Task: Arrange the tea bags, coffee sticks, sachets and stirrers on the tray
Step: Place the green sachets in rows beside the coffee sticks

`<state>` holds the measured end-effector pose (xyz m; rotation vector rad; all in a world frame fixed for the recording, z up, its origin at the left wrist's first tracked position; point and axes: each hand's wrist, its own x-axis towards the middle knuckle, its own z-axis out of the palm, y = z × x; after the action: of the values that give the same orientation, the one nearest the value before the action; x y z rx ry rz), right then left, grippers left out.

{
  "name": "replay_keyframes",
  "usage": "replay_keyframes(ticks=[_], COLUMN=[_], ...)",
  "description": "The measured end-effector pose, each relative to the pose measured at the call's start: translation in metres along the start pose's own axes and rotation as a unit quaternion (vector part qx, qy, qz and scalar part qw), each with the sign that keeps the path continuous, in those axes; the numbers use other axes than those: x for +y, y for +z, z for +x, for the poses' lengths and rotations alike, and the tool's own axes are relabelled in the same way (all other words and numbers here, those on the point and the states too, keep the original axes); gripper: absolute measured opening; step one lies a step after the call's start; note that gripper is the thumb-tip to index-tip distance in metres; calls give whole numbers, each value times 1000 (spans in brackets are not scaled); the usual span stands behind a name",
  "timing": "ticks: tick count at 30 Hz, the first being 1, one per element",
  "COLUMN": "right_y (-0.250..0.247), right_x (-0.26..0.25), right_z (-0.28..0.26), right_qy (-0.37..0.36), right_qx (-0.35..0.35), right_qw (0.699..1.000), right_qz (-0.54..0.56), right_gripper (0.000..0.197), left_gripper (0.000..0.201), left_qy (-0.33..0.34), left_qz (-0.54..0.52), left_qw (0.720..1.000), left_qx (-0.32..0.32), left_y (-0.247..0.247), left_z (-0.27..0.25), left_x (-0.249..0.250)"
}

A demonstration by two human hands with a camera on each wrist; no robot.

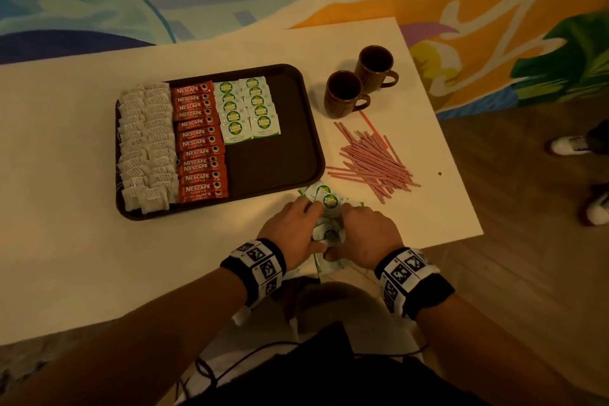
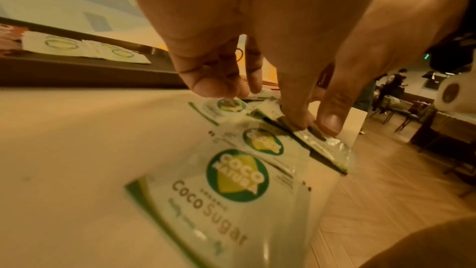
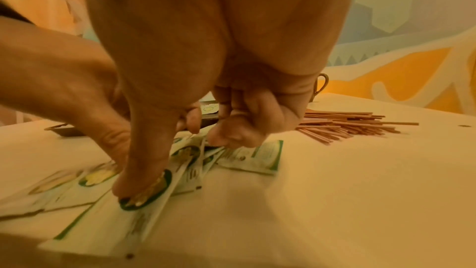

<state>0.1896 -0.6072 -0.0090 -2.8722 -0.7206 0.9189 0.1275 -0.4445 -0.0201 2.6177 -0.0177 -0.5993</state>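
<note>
The dark brown tray [image 1: 273,158] holds tea bags [image 1: 145,145] on its left, red coffee sticks [image 1: 201,142] in the middle and two short columns of green-and-white sugar sachets [image 1: 248,107]. A loose pile of the same sachets [image 1: 324,199] lies on the table by the tray's near right corner. My left hand [image 1: 293,227] and right hand [image 1: 365,234] are both on it. The left thumb [image 2: 332,121] and a finger pinch sachet edges. The right thumb [image 3: 139,180] presses a sachet while the curled fingers [image 3: 231,136] hold others. Pink stirrers [image 1: 372,165] lie heaped to the right.
Two brown mugs [image 1: 344,94] [image 1: 375,67] stand behind the stirrers at the back right. The white table [image 1: 82,241] ends just under my wrists, and one sachet [image 1: 329,265] overhangs that edge. A person's white shoes [image 1: 566,145] are on the floor to the right.
</note>
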Motion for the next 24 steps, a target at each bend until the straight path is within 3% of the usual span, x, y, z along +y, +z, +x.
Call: replay_keyframes(ticks=[4,8,15,20,24], right_y=[9,11,-2,-25,-40], right_x=[5,9,15,11,-8], right_z=[-5,-3,2,15,41], right_qy=[5,3,-46,-104,-94], right_qx=[8,-13,-18,28,46], right_qw=[1000,1000,992,961,933], right_qz=[-19,15,119,256,344], right_gripper=[54,48,30,30,23], left_gripper=[61,48,26,24,29], left_qy=[7,4,-6,-40,-77], left_qz=[23,7,-113,-259,-350], left_qw=[1000,1000,994,963,923], left_qx=[-9,-2,3,62,141], left_y=[6,9,-9,-38,-63], left_z=[8,10,10,4,8], left_x=[10,11,4,-22,-55])
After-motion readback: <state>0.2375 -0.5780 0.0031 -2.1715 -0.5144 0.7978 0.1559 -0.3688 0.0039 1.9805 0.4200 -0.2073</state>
